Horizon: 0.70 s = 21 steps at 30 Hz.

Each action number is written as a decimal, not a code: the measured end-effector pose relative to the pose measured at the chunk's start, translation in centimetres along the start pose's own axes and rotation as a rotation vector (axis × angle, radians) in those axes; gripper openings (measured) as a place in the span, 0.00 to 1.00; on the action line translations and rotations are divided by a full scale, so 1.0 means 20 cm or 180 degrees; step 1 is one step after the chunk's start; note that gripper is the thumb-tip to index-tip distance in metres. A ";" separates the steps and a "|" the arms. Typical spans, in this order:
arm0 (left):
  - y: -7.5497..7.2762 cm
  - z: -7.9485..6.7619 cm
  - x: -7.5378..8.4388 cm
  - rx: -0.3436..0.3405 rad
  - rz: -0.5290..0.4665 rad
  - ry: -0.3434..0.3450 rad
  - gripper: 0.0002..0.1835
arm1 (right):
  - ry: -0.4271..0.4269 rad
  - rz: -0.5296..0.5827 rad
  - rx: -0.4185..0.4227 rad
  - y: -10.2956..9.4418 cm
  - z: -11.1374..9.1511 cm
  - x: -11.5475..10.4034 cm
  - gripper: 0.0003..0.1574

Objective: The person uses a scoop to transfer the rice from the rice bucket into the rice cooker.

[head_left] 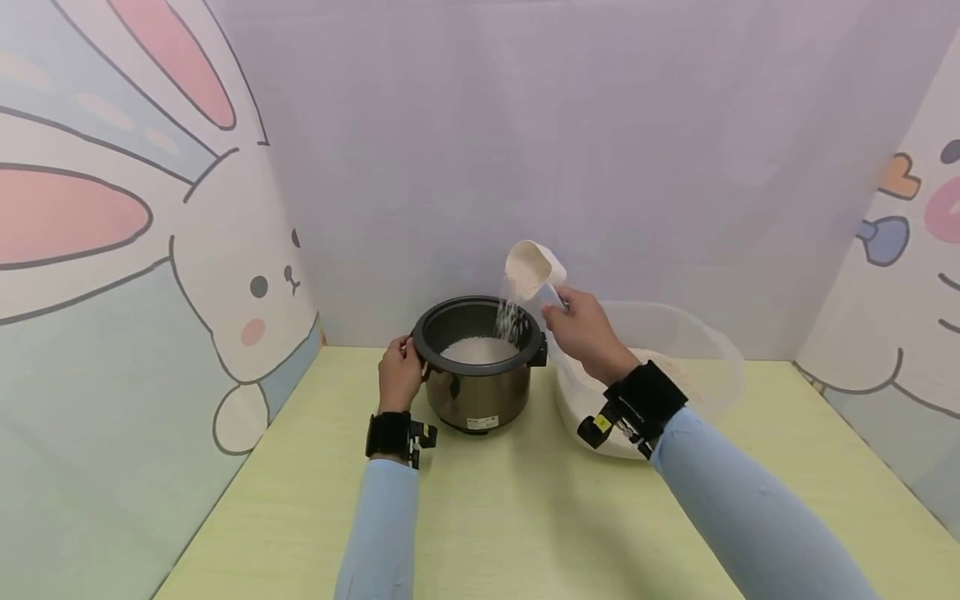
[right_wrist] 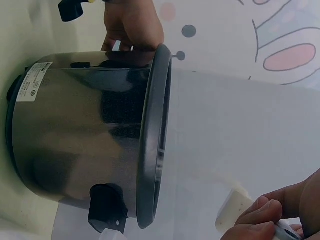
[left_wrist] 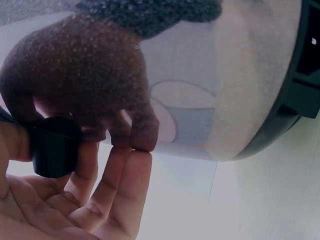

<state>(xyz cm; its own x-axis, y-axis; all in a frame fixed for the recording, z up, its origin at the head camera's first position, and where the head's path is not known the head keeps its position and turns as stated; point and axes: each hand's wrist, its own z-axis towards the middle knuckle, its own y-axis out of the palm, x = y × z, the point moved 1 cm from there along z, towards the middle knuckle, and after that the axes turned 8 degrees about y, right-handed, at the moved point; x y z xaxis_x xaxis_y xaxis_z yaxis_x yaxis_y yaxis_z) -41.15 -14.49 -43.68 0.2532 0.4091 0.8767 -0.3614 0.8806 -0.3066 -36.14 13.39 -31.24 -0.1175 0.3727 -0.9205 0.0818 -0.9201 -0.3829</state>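
A dark metallic rice cooker [head_left: 480, 396] stands lidless on the table, with white rice [head_left: 477, 351] inside. My left hand [head_left: 400, 372] holds its left side, the thumb and fingers around the black side handle [left_wrist: 56, 152] and fingertips against the shiny body. Above the cooker's right rim, my right hand [head_left: 588, 333] grips a white measuring cup [head_left: 553, 265] by its handle. Tipped to the left, the cup lets a stream of rice grains [head_left: 508, 321] fall into the cooker. In the right wrist view the fingers pinch the handle just behind the cup [right_wrist: 232, 210].
A translucent plastic tub [head_left: 723, 354] holding more rice [head_left: 663, 367] stands right of the cooker, partly under my right forearm. The pale yellow table [head_left: 480, 517] meets a plain cloth backdrop [head_left: 525, 150] behind and rabbit-printed panels [head_left: 255, 333] at the sides.
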 end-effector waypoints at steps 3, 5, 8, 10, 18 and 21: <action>0.00 0.00 0.00 -0.0002 -0.0014 0.0000 0.24 | -0.0065 -0.0097 0.0057 0.01 0.01 -0.01 0.25; 0.00 0.00 0.00 -0.0005 -0.0016 -0.0006 0.24 | -0.0098 -0.0193 0.0108 0.01 0.01 -0.02 0.24; 0.00 0.00 0.00 0.0002 -0.0011 -0.0012 0.24 | -0.0153 -0.0373 0.0167 0.02 0.01 -0.03 0.24; 0.00 0.00 0.00 0.0008 -0.0011 -0.0015 0.24 | -0.0215 -0.0497 0.0212 0.02 0.01 -0.03 0.24; 0.00 0.00 -0.01 -0.0013 -0.0038 -0.0013 0.24 | -0.0555 -0.0916 0.0339 0.03 0.01 -0.02 0.24; 0.00 0.00 0.00 -0.0013 -0.0047 -0.0014 0.24 | -0.0676 -0.1092 0.0417 0.03 0.01 -0.02 0.20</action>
<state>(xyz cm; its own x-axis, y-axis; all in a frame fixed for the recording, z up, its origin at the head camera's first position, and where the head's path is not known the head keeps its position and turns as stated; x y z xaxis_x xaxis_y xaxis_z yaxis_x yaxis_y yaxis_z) -41.20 -14.60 -43.72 0.2545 0.3951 0.8827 -0.3541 0.8874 -0.2952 -36.29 12.76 -31.12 -0.3183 0.6395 -0.6998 -0.1224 -0.7597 -0.6386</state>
